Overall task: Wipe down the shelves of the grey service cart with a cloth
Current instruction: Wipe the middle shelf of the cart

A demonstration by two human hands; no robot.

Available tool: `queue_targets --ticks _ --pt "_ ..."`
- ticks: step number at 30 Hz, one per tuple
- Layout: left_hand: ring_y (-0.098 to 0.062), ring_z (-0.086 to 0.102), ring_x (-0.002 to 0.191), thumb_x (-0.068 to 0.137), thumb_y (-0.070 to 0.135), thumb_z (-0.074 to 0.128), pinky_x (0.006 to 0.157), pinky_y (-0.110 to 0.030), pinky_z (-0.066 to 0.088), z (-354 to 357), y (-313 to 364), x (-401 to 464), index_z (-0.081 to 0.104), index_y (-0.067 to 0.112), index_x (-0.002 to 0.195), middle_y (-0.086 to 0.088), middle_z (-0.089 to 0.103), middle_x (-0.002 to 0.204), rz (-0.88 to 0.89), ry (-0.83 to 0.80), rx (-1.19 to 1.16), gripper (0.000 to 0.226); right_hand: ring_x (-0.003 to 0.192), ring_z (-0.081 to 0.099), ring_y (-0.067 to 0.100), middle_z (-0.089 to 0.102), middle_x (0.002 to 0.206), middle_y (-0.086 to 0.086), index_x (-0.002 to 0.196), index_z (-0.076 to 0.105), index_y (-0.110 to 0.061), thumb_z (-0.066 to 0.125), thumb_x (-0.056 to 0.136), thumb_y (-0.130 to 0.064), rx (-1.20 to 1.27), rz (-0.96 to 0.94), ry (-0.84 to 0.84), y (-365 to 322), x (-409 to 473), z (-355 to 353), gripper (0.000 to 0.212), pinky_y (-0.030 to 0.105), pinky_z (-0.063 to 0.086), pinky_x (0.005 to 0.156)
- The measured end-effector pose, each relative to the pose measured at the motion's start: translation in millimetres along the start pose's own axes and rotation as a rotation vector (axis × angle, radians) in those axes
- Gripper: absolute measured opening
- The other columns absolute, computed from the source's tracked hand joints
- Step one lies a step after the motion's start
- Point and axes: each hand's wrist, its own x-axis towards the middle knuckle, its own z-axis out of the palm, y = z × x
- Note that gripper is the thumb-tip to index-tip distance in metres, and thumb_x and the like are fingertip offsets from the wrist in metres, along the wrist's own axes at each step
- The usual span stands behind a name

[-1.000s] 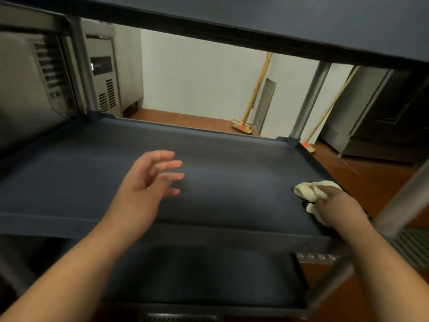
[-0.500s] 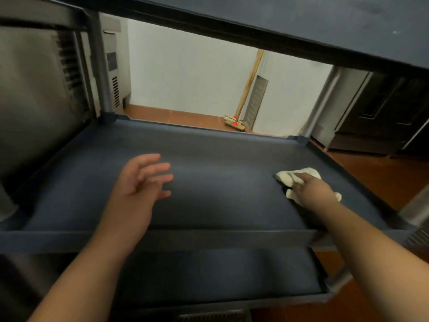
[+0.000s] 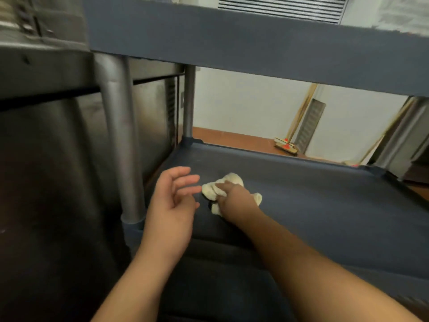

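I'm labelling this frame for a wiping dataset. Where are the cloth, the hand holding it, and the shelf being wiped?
cloth (image 3: 214, 188): head view, its bunched left end.
right hand (image 3: 236, 201): head view, back of hand.
middle shelf (image 3: 325, 201): head view, bare surface.

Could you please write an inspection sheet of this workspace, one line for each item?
Surface: the dark grey plastic middle shelf of the service cart, with a raised rim; no spill can be made out.
Job's things: a crumpled pale cream cloth lies on the shelf near its left end.
Clutter: nothing seen on the shelf.
Grippers: the right hand grips the cloth and presses it on the shelf; the left hand is beside it with relaxed fingers, holding nothing.
Cables: nothing seen.
Surroundings: a steel cabinet left of the cart; a wooden-handled broom leans on the white wall behind; reddish-brown floor.
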Motion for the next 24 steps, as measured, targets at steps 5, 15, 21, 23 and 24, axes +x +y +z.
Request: queue_targets --ticks 5,15,21,23,24 --pt "-0.019 0.066 0.095 0.086 -0.017 0.046 0.090 -0.048 0.053 -30.7 1.5 -2.6 0.056 0.025 0.108 -0.005 0.068 0.106 -0.029 0.035 0.062 0.048 0.118 0.053 0.033 0.056 0.125 0.013 0.120 0.060 -0.015 0.060 0.091 -0.027 -0.098 -0.210 -0.119 -80.6 14.1 27.9 0.032 0.046 0.046 0.098" --pt "-0.016 0.068 0.090 0.089 -0.018 0.041 0.071 -0.026 0.057 -45.8 -2.0 5.0 0.054 0.019 0.111 -0.004 0.069 0.101 -0.031 0.064 -0.035 0.045 0.141 0.033 0.028 0.035 0.156 0.006 0.147 0.043 -0.019 0.052 0.097 -0.018 -0.083 -0.253 -0.190 -76.0 38.7 30.8 0.052 0.039 0.029 0.116" --pt "-0.018 0.068 0.092 0.090 -0.017 0.040 0.070 -0.028 0.057 2.0 -21.7 1.4 0.053 0.016 0.113 -0.003 0.068 0.103 -0.040 -0.012 -0.028 0.042 0.147 0.026 0.028 0.031 0.159 0.006 0.147 0.045 -0.019 0.047 0.098 -0.014 -0.040 -0.205 -0.047 4.3 20.4 5.9 0.049 0.040 0.025 0.120" --pt "-0.019 0.068 0.094 0.090 -0.017 0.040 0.072 -0.031 0.057 21.6 -30.9 -5.5 0.053 0.020 0.110 -0.003 0.068 0.104 -0.047 -0.049 -0.006 0.045 0.147 0.026 0.028 0.030 0.160 0.006 0.147 0.044 -0.019 0.047 0.098 -0.015 -0.039 -0.154 -0.063 28.3 17.8 -5.5 0.050 0.041 0.025 0.120" --pt "-0.019 0.068 0.094 0.089 -0.018 0.040 0.073 -0.034 0.057 31.6 -34.9 -8.6 0.054 0.022 0.109 -0.002 0.068 0.104 -0.051 -0.065 0.001 0.046 0.146 0.027 0.029 0.029 0.159 0.007 0.148 0.044 -0.019 0.050 0.098 -0.017 -0.063 -0.131 -0.105 41.7 18.7 -10.3 0.050 0.041 0.026 0.119"
